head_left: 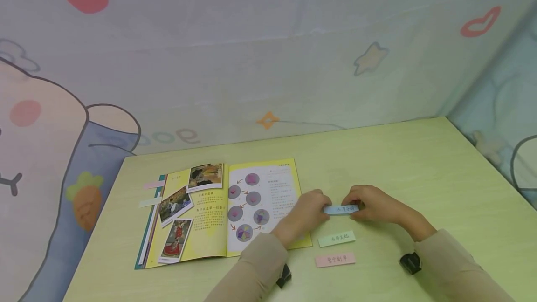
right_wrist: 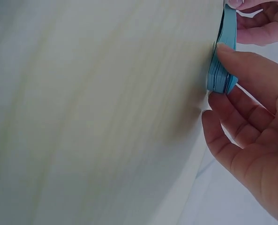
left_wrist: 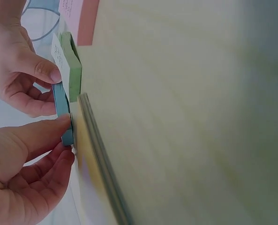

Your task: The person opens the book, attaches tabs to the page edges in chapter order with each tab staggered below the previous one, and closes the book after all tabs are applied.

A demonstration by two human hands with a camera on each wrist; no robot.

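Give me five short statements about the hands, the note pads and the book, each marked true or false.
1. Both hands hold the blue note pad. True: the left hand pinches one end, the right hand the other.
2. The book is closed. False: it lies open on the table.
3. The green note pad lies between the blue one and the pink note pad. True.
4. The pink note pad rests on the book. False: it lies on the bare table, right of the book.
5. The right hand holds a pen. False: it holds only the blue pad.
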